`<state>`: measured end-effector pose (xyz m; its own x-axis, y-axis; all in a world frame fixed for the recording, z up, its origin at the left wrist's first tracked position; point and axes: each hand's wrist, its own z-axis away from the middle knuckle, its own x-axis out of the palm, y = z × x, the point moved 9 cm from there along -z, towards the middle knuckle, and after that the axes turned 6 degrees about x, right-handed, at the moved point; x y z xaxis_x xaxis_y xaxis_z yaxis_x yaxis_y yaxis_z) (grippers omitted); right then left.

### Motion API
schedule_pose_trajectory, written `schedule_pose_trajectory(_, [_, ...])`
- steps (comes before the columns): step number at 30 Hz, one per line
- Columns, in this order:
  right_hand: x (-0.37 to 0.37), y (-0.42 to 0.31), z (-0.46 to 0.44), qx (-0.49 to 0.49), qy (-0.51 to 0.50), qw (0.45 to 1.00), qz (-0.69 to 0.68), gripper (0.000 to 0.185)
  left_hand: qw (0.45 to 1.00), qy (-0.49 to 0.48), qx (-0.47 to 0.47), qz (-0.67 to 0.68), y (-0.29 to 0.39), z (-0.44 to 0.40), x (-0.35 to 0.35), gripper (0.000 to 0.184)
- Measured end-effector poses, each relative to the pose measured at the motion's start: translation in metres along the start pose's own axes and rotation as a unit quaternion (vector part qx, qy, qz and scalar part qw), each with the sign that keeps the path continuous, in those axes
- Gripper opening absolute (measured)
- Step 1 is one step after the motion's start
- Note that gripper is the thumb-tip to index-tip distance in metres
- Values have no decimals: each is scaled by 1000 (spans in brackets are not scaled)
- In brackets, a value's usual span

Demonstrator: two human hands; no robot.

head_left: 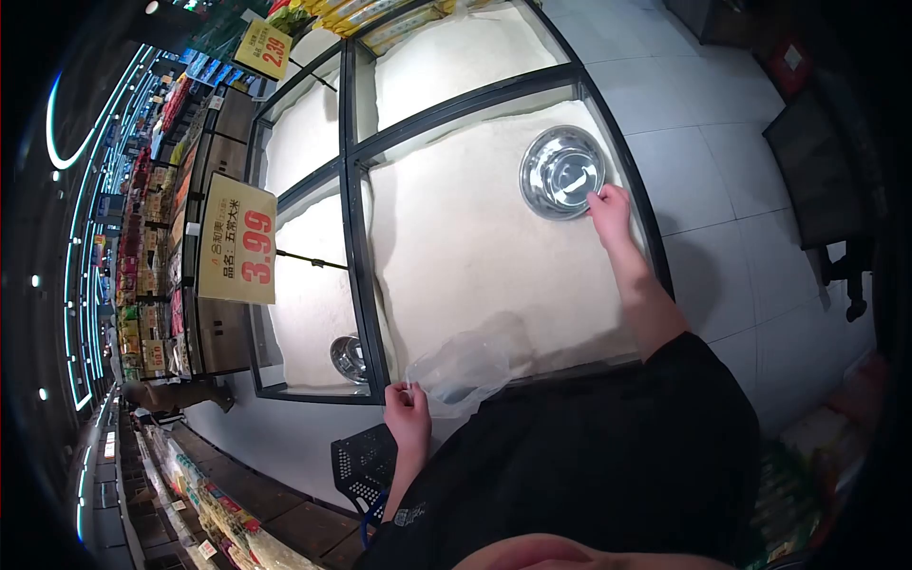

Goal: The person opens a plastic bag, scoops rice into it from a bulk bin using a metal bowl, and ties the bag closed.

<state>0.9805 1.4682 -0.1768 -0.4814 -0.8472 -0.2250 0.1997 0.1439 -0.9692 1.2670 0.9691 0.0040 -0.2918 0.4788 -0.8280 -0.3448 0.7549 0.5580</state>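
A shiny metal bowl (546, 176) rests on the white rice (456, 228) near the far right of the large bin. My right hand (611, 214) grips the bowl's near right rim, thumb and fingers closed on it. Low on the left, my left hand (408, 416) pinches the edge of a clear plastic bag (461, 370), which hangs over the bin's near edge. The bag looks thin and crumpled; rice shows through it. Inside the bowl are bright reflections, and I cannot make out any contents.
Black frames (356, 223) divide the bins. A second metal bowl (349, 359) lies in the left bin. A price sign (237, 242) stands on a thin rod, with another sign (262, 49) farther off. A black basket (361, 465) is beside my left arm. Tiled floor (712, 171) lies right.
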Motion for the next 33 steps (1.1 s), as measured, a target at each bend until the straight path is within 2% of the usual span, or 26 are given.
schedule_pose_trajectory(1, [-30,2,19,-82,15,995,55,21,1000,2,21,1,8,-3,8,19])
schedule_pose_trajectory(5, [-104,-61,104,-219,37,968,120,22,998,12,48,30,16,-16,13,19])
schedule_pose_trajectory(9, [-133,-36,140,-158,-44,969,184,17,997,22,72,22,23,-27,17,19])
schedule_pose_trajectory(12, [-137,-38,175,-260,-42,927,266,18,996,17,80,35,32,-31,21,18])
schedule_pose_trajectory(13, [-135,-29,184,-219,-58,935,273,18,995,19,88,52,36,-31,22,17])
schedule_pose_trajectory(15, [-120,-30,205,-272,-86,906,313,16,991,24,102,80,40,-30,21,17])
schedule_pose_trajectory(18, [-99,-22,230,-244,-98,910,321,14,989,28,120,81,39,-27,20,17])
schedule_pose_trajectory(21, [-82,-25,242,-211,-121,908,341,23,988,21,116,95,34,-24,11,18])
schedule_pose_trajectory(24, [-83,-27,240,-189,-38,905,379,44,987,29,124,93,12,-22,1,17])
schedule_pose_trajectory(27, [-77,7,240,-114,-34,898,425,66,987,23,135,87,-2,-21,-17,17])
schedule_pose_trajectory(28, [-71,37,232,-49,-89,928,357,77,987,18,135,87,-7,-20,-22,18])
schedule_pose_trajectory(33, [-59,51,234,28,-109,912,395,83,987,12,121,109,-46,-21,-36,18])
